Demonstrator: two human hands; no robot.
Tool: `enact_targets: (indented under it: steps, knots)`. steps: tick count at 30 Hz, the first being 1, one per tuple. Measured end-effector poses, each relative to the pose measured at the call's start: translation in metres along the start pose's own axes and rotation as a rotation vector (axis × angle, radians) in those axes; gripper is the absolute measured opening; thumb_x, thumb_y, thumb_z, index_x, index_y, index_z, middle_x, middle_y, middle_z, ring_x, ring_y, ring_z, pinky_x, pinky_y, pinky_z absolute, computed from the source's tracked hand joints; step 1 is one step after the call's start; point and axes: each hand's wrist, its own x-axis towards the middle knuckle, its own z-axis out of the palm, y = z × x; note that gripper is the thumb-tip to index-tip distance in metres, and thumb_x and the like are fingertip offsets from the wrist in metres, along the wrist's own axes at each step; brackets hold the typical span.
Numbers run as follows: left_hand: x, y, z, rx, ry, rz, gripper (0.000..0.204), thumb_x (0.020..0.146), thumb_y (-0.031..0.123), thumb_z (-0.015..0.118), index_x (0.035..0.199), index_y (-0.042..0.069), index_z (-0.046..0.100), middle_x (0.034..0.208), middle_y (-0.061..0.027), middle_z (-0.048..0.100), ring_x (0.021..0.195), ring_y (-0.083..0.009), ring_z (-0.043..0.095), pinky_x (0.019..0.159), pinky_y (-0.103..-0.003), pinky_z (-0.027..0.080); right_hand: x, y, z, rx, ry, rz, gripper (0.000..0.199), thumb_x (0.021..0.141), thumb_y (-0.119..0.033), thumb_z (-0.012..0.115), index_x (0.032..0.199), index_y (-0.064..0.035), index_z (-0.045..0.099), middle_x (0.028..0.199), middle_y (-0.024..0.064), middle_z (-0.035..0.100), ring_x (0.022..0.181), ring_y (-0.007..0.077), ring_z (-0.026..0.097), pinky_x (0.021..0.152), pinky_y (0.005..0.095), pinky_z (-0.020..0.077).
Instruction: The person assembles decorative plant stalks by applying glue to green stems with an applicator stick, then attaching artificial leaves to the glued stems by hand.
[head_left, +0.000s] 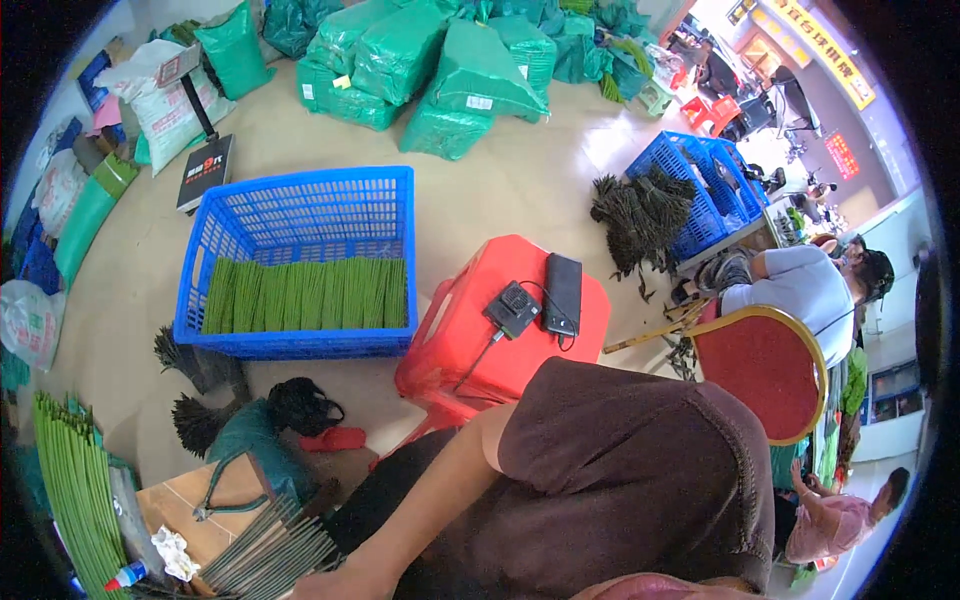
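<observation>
A: What's cut off or hidden?

B: The person's right hand (325, 583) sits at the near edge, half out of frame, touching a fanned bundle of green stems (275, 552). Whether its grip is closed on them, I cannot tell. The left hand isn't visible at all; a brown sleeve (620, 480) fills the near right.

A: And the counts?

B: One blue crate (300, 215) holding a row of green stems, far left; two more blue crates (705, 185) far right. One red stool (500, 320) carrying two dark devices. One pair of pliers (228, 492) on the wooden worktop (190, 535), just left of the bundle.
</observation>
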Motion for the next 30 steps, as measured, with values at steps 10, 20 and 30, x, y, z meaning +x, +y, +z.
enact_targets:
  steps: [10,20,30]
  knots:
    - [-0.014,0.015,-0.024,-0.535,0.051,-0.299,0.022,0.091,0.019,0.046,0.108,0.010,0.057,0.111,-0.0083,0.052,0.104,-0.0203,0.048,0.096,-0.037,0.036,0.009,-0.008,0.001,0.029,-0.195,0.177,0.028,0.096,-0.021,0.028,0.082,-0.0029,0.043,0.083,0.0140,0.043,0.070,0.0234,0.045,0.066,0.0394,0.0378]
    - [-0.044,0.002,-0.067,-0.199,0.526,-0.836,0.020,0.088,0.023,0.050,0.089,0.004,0.056,0.083,-0.0035,0.058,0.076,-0.0109,0.055,0.067,-0.022,0.044,-0.004,-0.002,0.025,0.156,-0.271,0.152,0.016,0.083,-0.016,0.048,0.091,-0.0023,0.047,0.082,0.0149,0.052,0.074,0.0325,0.056,0.059,0.0389,0.0456]
    - [-0.016,0.025,-0.051,-0.350,0.855,-0.994,0.015,0.084,0.011,0.058,0.090,-0.002,0.061,0.073,-0.0070,0.062,0.061,-0.0113,0.058,0.053,-0.020,0.046,0.020,-0.007,0.012,0.044,-0.238,0.209,0.023,0.073,-0.001,0.067,0.081,-0.0039,0.045,0.070,0.0110,0.055,0.058,0.0195,0.057,0.053,0.0278,0.0450]
